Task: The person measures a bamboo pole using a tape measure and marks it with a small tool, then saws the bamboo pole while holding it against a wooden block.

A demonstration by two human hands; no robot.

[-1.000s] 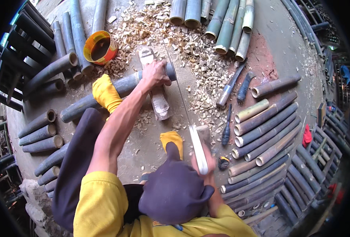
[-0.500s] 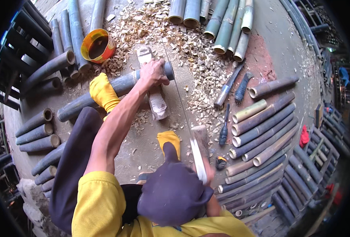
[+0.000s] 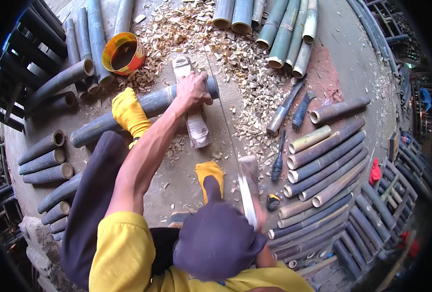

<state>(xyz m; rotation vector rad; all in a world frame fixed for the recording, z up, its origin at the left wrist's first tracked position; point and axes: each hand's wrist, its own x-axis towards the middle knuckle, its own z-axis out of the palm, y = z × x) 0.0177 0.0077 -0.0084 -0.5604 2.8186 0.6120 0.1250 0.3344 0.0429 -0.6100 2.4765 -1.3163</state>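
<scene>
My left hand [image 3: 193,91] is wrapped over a thick dark bamboo pole [image 3: 155,103], near its right end. The pole rests across a pale wooden block [image 3: 196,129]. My yellow-covered foot [image 3: 129,111] presses on the pole farther left. A long, thin handsaw [image 3: 246,197] runs from the lower right up past the pole's right end, its blade nearly edge-on. My right hand [image 3: 261,217] grips the saw at its near end, smeared by motion and partly hidden behind a dark cap [image 3: 216,241]. Whether the teeth touch the bamboo, I cannot tell.
Wood chips [image 3: 252,92] cover the far floor. A yellow-and-red bucket [image 3: 124,52] of dark liquid stands far left. Right lie a chisel-like tool [image 3: 277,163], a tape measure [image 3: 273,201] and a row of cut bamboo pieces [image 3: 323,163]. More bamboo pieces [image 3: 48,174] lie left.
The view has shifted slightly. My right hand and the saw sit marginally nearer to me. My left hand keeps its hold on the bamboo pole, which stays on the block.
</scene>
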